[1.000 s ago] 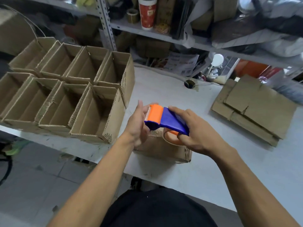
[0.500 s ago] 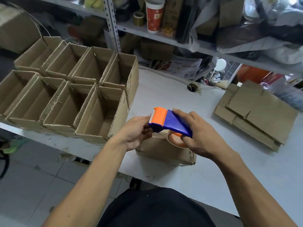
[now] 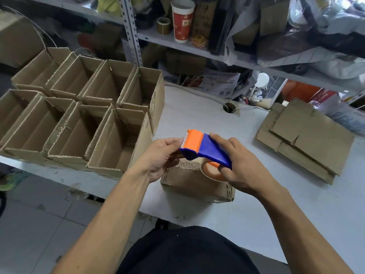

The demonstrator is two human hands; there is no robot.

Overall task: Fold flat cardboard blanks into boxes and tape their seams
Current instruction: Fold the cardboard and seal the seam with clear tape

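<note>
The step in hand looks like the taping of a seam, caught at its start: the tape end is being readied before it goes onto the box. The right hand wraps its grip around the blue-and-orange plastic tape dispenser, fingers curled over the blue body and through the orange roll core, holding it in the air just above the small folded brown cardboard box. That box sits on the white worktop near its front edge, directly under both hands, with what is probably its closed bottom turned up. The left hand is at the dispenser's orange toothed end, fingertips curled in as if pinching the free tape end; the tape itself is too thin and clear to make out, so I cannot tell whether it is truly caught.

To the left stands a cluster of open finished cardboard boxes; well apart on the right lies a stack of flat cardboard blanks.

The next move probably calls for drawing out a length of tape, pressing its end onto the box near one edge, and running the dispenser along the flap seam.
</note>
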